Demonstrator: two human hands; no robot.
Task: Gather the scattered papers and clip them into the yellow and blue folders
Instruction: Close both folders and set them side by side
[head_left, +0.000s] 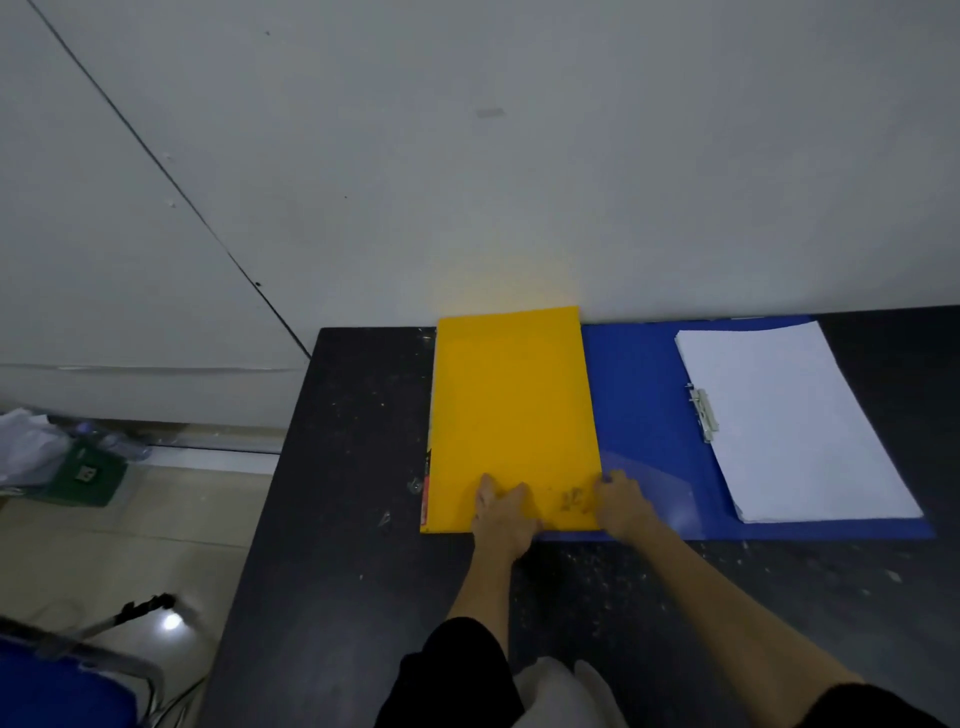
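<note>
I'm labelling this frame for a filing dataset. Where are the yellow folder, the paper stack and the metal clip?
yellow folder (511, 405), head view, middle of its closed cover.
paper stack (795, 421), head view, centre of the top white sheet.
metal clip (704, 413), head view, on its bar at the stack's left edge.

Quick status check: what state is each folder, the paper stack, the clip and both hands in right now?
yellow folder: closed, flat, overlapping the blue folder's left side.
blue folder: open, flat on the table.
paper stack: squared, lying in the blue folder.
metal clip: at the stack's left edge; whether it is fastened is unclear.
left hand: pressing the yellow folder.
right hand: at the yellow folder's right edge; grip unclear.
</note>
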